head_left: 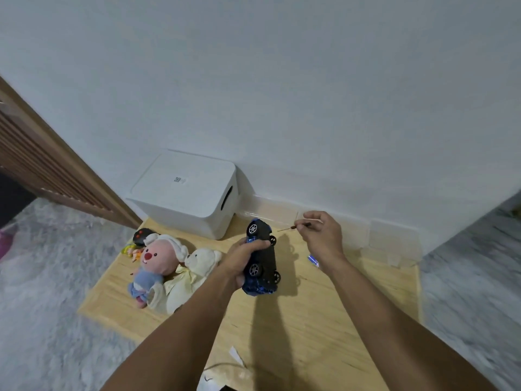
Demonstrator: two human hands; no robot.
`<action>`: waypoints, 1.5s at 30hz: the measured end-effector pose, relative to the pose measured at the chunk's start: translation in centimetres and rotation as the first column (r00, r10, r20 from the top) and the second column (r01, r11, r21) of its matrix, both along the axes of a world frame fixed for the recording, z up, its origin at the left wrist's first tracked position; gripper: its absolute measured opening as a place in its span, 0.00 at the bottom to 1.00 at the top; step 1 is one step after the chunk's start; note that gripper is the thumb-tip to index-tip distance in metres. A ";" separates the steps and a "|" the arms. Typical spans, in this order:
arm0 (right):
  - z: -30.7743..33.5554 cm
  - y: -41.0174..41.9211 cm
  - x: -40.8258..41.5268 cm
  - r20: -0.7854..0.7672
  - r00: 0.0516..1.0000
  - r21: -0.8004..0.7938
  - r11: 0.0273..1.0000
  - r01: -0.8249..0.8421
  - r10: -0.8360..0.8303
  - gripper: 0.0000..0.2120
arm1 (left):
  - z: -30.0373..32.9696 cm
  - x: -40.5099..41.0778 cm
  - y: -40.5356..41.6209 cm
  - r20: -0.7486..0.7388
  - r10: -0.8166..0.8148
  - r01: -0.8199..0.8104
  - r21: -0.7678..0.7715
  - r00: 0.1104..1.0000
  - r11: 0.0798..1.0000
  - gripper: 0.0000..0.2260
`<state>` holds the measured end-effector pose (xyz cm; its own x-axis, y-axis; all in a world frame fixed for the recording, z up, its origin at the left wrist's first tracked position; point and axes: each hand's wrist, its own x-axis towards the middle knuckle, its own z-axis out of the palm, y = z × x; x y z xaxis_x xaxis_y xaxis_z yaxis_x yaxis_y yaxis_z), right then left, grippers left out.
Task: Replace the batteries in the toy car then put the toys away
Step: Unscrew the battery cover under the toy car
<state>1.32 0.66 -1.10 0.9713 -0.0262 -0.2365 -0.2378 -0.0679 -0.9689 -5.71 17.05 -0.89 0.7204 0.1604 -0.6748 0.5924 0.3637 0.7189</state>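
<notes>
- Fingers [258,244] of the left hand [242,258] are wrapped tight around the toy car [263,259], thumb side toward the camera, holding it above the wooden board [324,320].
- That car is blue-bodied and turned on its side, so its black underside and four wheels face right (toward the other hand); its nose points away, at the wall [282,80].
- Right hand [321,235] is raised just right of the car, fingertips pinched on a thin screwdriver [294,227] whose tip points left at the car without touching it.
- Left of the car, on the board, lie a pink-faced plush doll [153,263] and a cream teddy bear [194,269], touching each other.
- Behind the doll sits a black remote control [141,236], partly hidden.
- A white storage box [186,193], lid on, stands against the wall beyond the toys.
- A small blue-and-white item [313,261] lies on the board by the right wrist; too small to identify.
</notes>
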 end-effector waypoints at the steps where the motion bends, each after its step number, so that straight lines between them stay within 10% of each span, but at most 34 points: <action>1: 0.3 0.1 0.0 -0.002 1.000 -0.011 1.000 0.013 -0.013 0.11 | 0.3 0.1 -0.2 0.007 -0.002 0.002 -0.003 1.000 1.000 0.16; 45: 4.3 3.6 -0.5 0.372 0.928 -0.189 0.975 0.117 -0.039 0.05 | 2.6 2.5 -0.2 0.284 -0.094 0.088 0.034 0.954 0.996 0.29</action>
<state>0.87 4.21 3.24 0.9818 -0.1150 0.1509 0.1155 -0.2689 -0.9562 -3.25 16.85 1.70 0.8943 0.0971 -0.4369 0.3921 0.3007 0.8694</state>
